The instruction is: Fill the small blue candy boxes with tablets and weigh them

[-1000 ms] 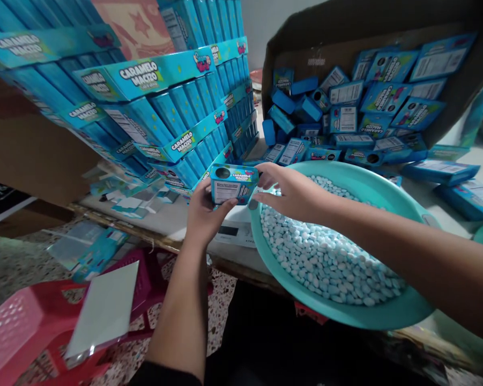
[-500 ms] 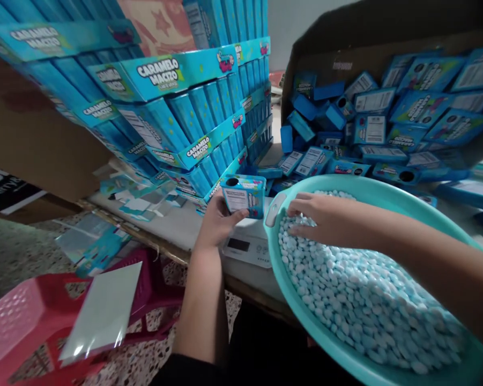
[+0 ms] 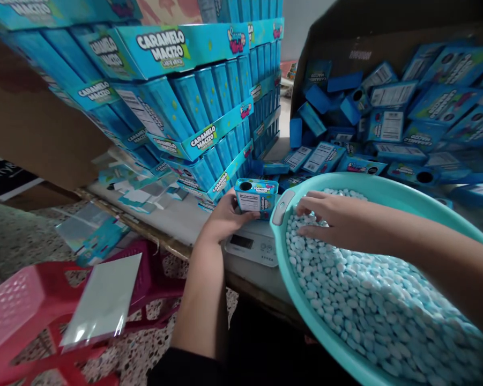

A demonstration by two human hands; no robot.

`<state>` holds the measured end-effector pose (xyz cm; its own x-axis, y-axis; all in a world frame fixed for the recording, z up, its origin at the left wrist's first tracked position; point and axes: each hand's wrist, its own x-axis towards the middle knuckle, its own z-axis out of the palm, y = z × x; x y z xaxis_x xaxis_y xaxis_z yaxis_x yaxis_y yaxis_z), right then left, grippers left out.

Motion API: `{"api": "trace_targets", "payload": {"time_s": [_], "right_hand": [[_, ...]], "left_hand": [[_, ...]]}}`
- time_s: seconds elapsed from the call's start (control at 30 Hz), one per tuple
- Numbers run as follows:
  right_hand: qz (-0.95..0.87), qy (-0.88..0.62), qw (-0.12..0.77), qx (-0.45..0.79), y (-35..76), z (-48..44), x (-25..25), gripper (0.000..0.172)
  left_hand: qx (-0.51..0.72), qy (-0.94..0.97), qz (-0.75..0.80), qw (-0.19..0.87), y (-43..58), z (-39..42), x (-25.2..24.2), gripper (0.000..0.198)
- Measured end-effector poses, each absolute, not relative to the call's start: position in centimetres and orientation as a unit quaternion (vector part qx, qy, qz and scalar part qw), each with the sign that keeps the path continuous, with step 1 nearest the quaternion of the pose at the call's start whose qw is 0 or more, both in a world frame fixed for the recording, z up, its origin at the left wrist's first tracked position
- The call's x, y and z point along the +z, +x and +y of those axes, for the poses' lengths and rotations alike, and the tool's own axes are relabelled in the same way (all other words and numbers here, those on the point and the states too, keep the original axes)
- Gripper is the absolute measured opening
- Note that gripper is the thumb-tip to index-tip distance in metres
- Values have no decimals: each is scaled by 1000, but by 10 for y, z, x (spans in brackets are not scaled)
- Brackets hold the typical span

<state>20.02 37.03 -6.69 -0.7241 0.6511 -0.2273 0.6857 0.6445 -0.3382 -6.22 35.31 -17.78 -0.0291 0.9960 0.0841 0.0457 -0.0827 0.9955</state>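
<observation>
My left hand [image 3: 225, 217] is closed around the lower left side of a small blue candy box [image 3: 255, 194], which has a dark round hole in its top. The box stands upright over a white kitchen scale [image 3: 253, 247], its base partly hidden by my thumb. My right hand [image 3: 319, 217] reaches into a turquoise basin [image 3: 283, 262] filled with pale blue and white candies [image 3: 370, 289]. Its thumb and fingers are apart and curved down, touching the candies near the basin's left handle. Some fingertips are hidden among the candies.
Stacked display trays [image 3: 201, 142] of blue boxes rise behind my left hand. A large cardboard carton [image 3: 346, 32] lies on its side with many loose blue boxes. Flat plastic pieces [image 3: 140, 195] lie near the table edge. Pink and red stools [image 3: 20, 305] stand below left.
The view has shifted slightly, so the hands, box and basin appear a little farther right. The left hand still holds the box, and the right hand stays in the candies with little change.
</observation>
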Motion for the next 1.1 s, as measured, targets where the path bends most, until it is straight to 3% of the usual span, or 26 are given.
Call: {"api": "trace_targets", "payload": {"time_s": [0.17,0.4,0.9,1.1], "right_hand": [[906,371,39,-201,203,370,-66,30],[900,366,62,-227,211,373,-67,45],[894,372,83,-235,220,382,-70,27],[894,368,93,-240,222,388,-73,29]], "left_hand": [[478,547,494,479,-62,352,-179,61],[551,540,440,459,-66,348,-172,73],[597,523,396,461,-67,353,-177,75],[603,513,379,480,-67,353,-179,69]]}}
